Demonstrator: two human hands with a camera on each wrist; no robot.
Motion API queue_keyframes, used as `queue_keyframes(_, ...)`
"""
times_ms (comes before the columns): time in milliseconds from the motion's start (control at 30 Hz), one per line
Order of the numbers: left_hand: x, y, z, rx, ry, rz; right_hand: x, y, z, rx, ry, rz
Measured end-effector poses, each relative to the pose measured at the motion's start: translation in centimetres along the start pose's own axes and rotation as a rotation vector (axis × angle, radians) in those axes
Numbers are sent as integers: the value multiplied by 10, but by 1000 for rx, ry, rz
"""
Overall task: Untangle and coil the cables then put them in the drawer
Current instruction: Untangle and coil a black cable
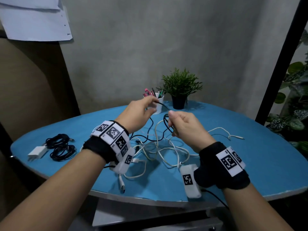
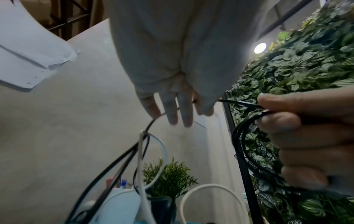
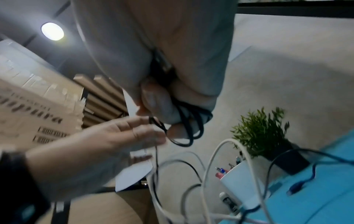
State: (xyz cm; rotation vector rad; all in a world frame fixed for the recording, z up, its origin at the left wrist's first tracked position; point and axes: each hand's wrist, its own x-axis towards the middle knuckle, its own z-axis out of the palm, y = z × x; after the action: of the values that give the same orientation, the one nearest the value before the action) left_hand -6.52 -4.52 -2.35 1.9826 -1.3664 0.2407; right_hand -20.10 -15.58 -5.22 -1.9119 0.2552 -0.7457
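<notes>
Above the blue table (image 1: pixel 250 164), my right hand (image 1: pixel 173 120) grips a few loops of a black cable (image 1: pixel 166 124); the right wrist view shows these loops (image 3: pixel 191 130) hanging from its curled fingers (image 3: pixel 159 104). My left hand (image 1: pixel 152 105) pinches the same black cable (image 1: pixel 162 105) a short way along, up near the pen cup. From the left hand (image 2: pixel 172 112) the black cable (image 2: pixel 150 124) drops into a tangle of white cables (image 1: pixel 160 149) on the table. A white cable (image 2: pixel 141 151) crosses it there.
Two coiled black cables (image 1: pixel 60 148) and a white charger (image 1: pixel 37 152) lie at the table's left. A white pen cup (image 1: pixel 159 105) and a potted plant (image 1: pixel 180 90) stand at the back. A grey drawer unit (image 1: pixel 150 220) sits under the table. A leafy wall (image 1: pixel 296 114) stands to the right.
</notes>
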Motion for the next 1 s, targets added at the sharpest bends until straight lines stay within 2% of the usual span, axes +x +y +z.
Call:
queue_keyframes(133,-8,-12,13,29,-231,-186,-1,-9,2,309,38,27)
queue_keyframes(233,-14,-14,21,92,-352,-250,1,-14,0,444,112,2)
queue_keyframes(300,-17,-14,24,107,-394,-261,2,-18,-2,520,164,-20)
queue_keyframes(467,-24,-12,29,151,-526,-224,7,-26,-4,925,215,-48)
queue_keyframes(533,-26,-10,30,154,-575,-214,10,-24,-4,955,277,-63)
queue_keyframes(600,-27,-8,29,142,-619,-213,12,-16,-4,762,346,-95)
queue_keyframes(700,-30,-5,26,124,-664,-219,12,-3,-4,214,359,-172)
queue_keyframes(767,-29,-5,21,92,-636,-227,13,6,-5,-154,263,-173)
queue_keyframes(833,-25,-5,16,17,-556,-231,14,13,-5,-482,140,-99)
queue_keyframes(900,-21,-4,11,-46,-436,-210,14,15,-4,-585,31,-15)
queue_keyframes(1000,-15,-3,6,-47,-249,-99,9,9,-3,-517,-77,43)
